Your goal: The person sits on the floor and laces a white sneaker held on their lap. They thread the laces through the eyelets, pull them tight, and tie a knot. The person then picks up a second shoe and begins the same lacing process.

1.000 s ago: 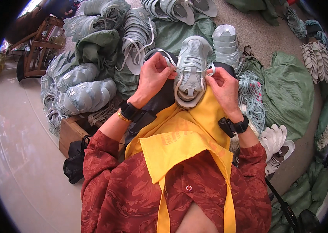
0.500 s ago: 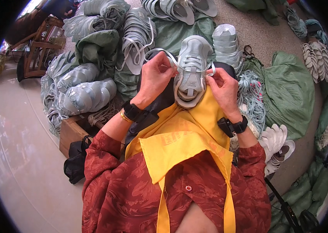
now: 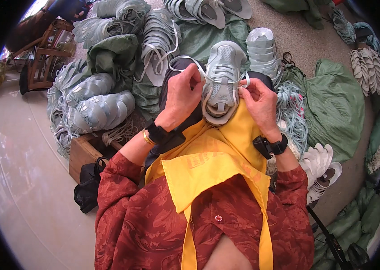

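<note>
A pale grey-green shoe upper [image 3: 222, 85] rests on my lap with its toe pointing away from me. Laces cross over its front part. At its left edge my left hand [image 3: 184, 92] is closed in a pinch on a shoelace [image 3: 178, 62], which loops up and away beside the upper. My right hand [image 3: 260, 104] pinches the other lace end at the upper's right edge, where a short loop stands above the fingertips. The fingertips of both hands lie close against the upper's sides.
Nested stacks of matching uppers [image 3: 102, 110] lie to the left, with another stack [image 3: 264, 51] beyond my right hand. Bundled pale-blue laces [image 3: 291, 110] hang beside my right knee, by a green sack [image 3: 336, 110]. A wooden box [image 3: 82, 153] stands at my left.
My left hand has shifted slightly, its fingers curling more toward me at the upper's edge. The right hand and the upper have hardly moved.
</note>
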Demonstrator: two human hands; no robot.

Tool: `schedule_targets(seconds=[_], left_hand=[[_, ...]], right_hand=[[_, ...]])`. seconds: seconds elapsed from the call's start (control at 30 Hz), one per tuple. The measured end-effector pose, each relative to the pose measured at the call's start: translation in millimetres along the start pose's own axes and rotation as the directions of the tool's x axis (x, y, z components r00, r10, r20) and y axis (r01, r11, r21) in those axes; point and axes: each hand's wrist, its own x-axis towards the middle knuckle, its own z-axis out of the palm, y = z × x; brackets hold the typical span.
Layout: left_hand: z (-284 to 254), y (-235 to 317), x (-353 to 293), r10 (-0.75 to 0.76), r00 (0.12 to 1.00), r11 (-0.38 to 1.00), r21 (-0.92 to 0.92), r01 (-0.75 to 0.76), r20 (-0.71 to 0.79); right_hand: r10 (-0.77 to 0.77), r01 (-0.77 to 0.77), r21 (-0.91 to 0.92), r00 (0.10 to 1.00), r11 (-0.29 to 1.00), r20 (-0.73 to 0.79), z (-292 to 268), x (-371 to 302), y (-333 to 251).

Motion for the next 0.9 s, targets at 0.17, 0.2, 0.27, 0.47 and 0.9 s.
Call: schedule_targets(seconds=[0.17,0.2,0.27,0.47,0.9], left_hand=[[3.1,1.2,-1.5,0.182,0.983,0.976,0.127,-0.178,-0.025],[5.1,3.1,-2.1,0.202,0.979,0.971,0.138,-0.197,-0.024],[5.3,5.6,-1.2,0.135,0.991,0.986,0.098,-0.133,-0.02],[5.1,-2.0,7.3,-0.076,0.997,0.997,0.006,0.075,0.035],[8.3,-2.4,-5.0,-0.025,0.994,0.995,0.088,0.035,-0.108]], right_hand=[[0.058,-0.059,0.062,0.998,0.996,0.021,-0.4,1.6,-1.0],[0.059,-0.06,0.047,0.998,0.997,0.019,-0.4,1.4,-1.4],[0.051,-0.052,0.037,0.998,0.998,0.02,0.0,1.2,0.0],[-0.007,0.007,-0.031,1.0,1.0,-0.009,4.7,1.8,1.1],[-0.238,0.217,-0.345,0.971,0.913,-0.019,-7.7,-11.7,-30.7]])
